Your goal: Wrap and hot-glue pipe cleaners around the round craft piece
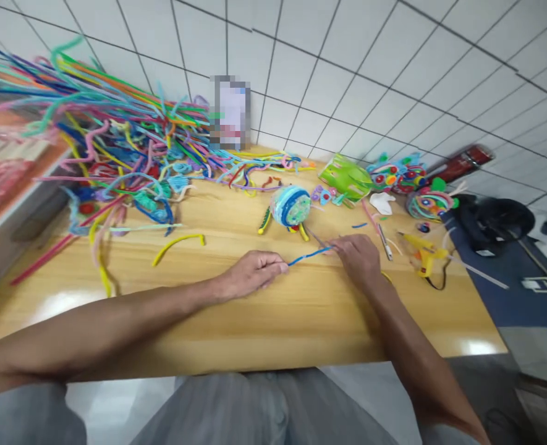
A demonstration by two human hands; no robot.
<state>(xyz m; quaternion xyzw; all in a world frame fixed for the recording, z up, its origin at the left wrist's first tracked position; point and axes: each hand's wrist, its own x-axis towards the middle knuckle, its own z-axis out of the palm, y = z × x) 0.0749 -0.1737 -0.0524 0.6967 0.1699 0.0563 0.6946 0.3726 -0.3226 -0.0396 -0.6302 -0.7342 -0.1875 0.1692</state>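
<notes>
A short blue pipe cleaner (308,255) stretches between my two hands, slightly above the wooden table. My left hand (257,272) pinches its left end between thumb and fingers. At the other end, my right hand (355,254) has its fingers closed on the pipe cleaner. Just beyond them stands a round craft figure (292,207), wound in light and dark blue with a speckled green patch and yellow leg-like pieces below. A bent yellow pipe cleaner (178,246) lies to the left of my hands.
A tangled heap of coloured pipe cleaners (129,142) fills the table's back left. A green package (345,178) and decorated craft pieces (398,175) stand near the tiled wall. On the right lie a yellow glue gun (422,252) and a pen-like tool (385,242). A dark red cylinder (463,165) leans behind.
</notes>
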